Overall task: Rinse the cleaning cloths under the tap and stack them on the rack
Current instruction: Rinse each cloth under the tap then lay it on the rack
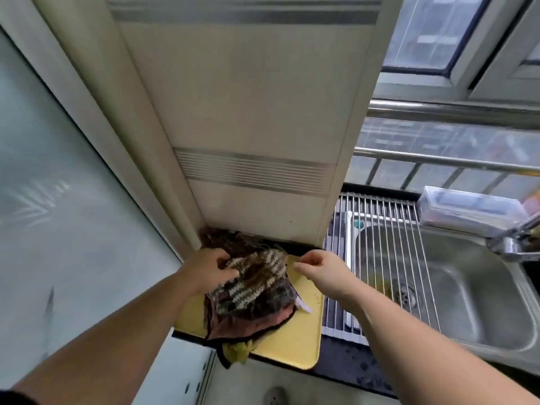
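1. Cleaning cloths (254, 290): heaped in one pile on the yellow tray (295, 343), left of the sink, at the foot of the tiled pillar (251, 127).
   - Topmost: brown-and-cream zigzag knitted cloth (263, 266).
   - Beneath: pink cloth (233, 328) with dark edging.
   - At the near edge, hanging over the tray lip: yellow-green cloth (236, 350).
2. Left hand (209, 270): clenched on the left side of the zigzag knitted cloth, fingers dug into the fabric.
3. Right hand (318, 273): just beside the right edge of the pile, fingers loosely curled, thumb and forefinger near one another. Nothing visible in the grasp; contact with the cloth not determinable.
4. Step in hand, as judged: taking the first cloth off the pile. All visible cloths in the heap on the tray; rinsing not yet begun.
5. Roll-up wire rack (388, 258): laid across the left part of the steel sink (467, 302), just right of the tray.
6. Tap (511, 244): at the right rim of the sink, well apart from the pile. No water stream visible.
7. Next move, as judged:
   - Lift the zigzag knitted cloth free without dragging the others off the tray.
   - Carry rightward over the rack to the tap.
   - Keep one hand free for the tap handle.
8. Surroundings: dark countertop (350, 372) under the tray; clear plastic box (467, 211) on the ledge behind the sink.
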